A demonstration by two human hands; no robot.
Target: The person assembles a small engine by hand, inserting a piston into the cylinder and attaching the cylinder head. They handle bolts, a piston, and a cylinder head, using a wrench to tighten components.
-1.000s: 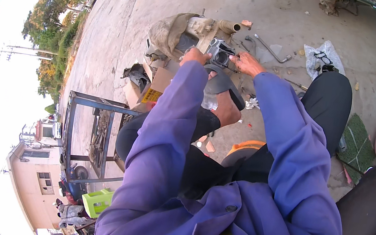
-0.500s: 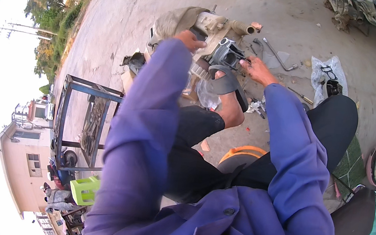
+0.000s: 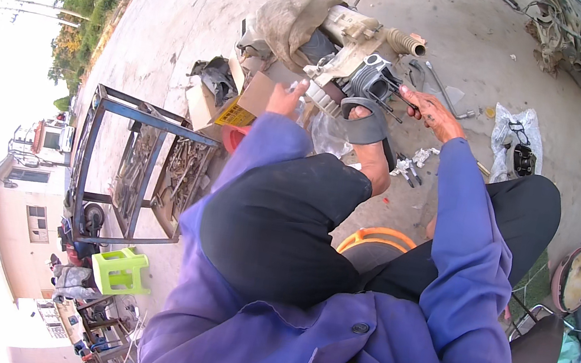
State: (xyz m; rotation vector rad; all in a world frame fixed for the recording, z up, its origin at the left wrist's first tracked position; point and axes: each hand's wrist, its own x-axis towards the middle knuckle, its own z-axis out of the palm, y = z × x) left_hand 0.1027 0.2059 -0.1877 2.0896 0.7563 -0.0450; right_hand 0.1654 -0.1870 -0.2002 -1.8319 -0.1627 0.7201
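The right hand's fingertips met the rods of a grey finned cylinder on the engine; the left hand, at the cylinder a second earlier, had shifted toward the cardboard box. I couldn't tell either grip. The box held dark scraps; its yellow panel's print was illegible.
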